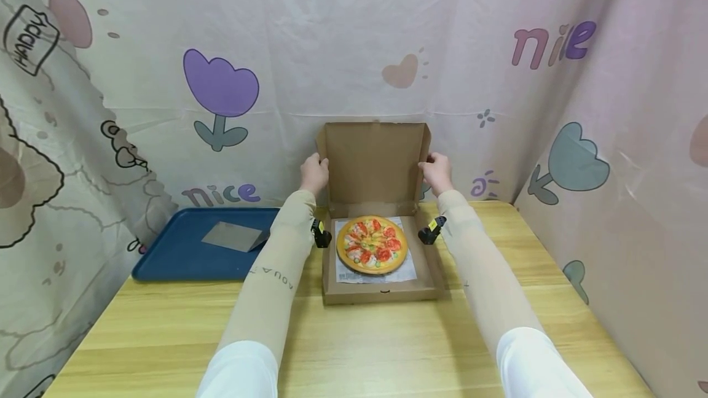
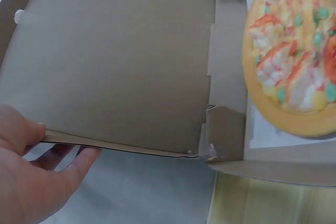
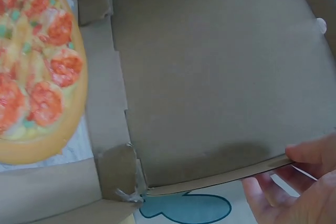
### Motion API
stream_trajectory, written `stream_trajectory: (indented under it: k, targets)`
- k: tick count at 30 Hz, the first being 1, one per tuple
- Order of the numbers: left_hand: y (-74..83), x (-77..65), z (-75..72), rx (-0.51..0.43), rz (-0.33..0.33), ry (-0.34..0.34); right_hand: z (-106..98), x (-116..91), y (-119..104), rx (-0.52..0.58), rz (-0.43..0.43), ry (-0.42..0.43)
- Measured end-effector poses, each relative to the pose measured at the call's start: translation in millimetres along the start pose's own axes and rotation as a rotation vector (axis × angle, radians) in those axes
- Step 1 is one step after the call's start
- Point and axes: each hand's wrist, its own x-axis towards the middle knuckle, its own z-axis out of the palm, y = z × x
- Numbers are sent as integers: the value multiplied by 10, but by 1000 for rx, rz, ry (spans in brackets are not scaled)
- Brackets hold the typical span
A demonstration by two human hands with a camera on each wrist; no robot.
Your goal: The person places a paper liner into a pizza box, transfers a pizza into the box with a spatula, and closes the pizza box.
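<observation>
A cardboard pizza box [image 1: 381,295] stands on the wooden table with its lid [image 1: 376,161] raised upright. Inside lies a round pizza [image 1: 372,244] with red and green toppings, on a sheet of printed paper [image 1: 345,276]. My left hand [image 1: 314,175] pinches the lid's left side edge between thumb and fingers; the left wrist view shows the thumb [image 2: 31,131] on the inner face. On the opposite side, my right hand [image 1: 437,173] pinches the lid's right edge, its fingers [image 3: 268,192] behind the cardboard.
A blue tray [image 1: 188,266] sits at the table's left, partly behind the left arm, with a flat grey piece [image 1: 229,236] on it. Behind the table [image 1: 376,349] hangs a patterned curtain [image 1: 343,66], close to the raised lid. Another curtain side runs along the right.
</observation>
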Motion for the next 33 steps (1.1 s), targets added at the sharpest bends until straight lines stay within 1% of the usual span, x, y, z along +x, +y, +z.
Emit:
stream_trajectory:
  k: [6, 10, 15, 20, 24, 29, 33]
  targets:
    - [15, -12, -29, -97, 27, 39, -1, 27, -25, 38, -24, 18]
    - [-18, 4, -44, -157, 20, 22, -2, 14, -37, 63, -21, 25]
    - [-66, 19, -59, -204, 24, 2, 18, -2, -30, 60, -35, 51]
    - [-109, 4, -55, -206, 41, -30, 44, -14, 11, 62, -36, 55]
    - [-115, -14, -48, -193, 38, -46, 66, -27, 46, 63, -20, 35]
    - [-114, -31, -41, -186, 31, -53, 74, -28, 63, 107, 0, 1]
    - [-112, -47, -37, -192, 16, -71, 70, -54, 36, 97, 2, -33]
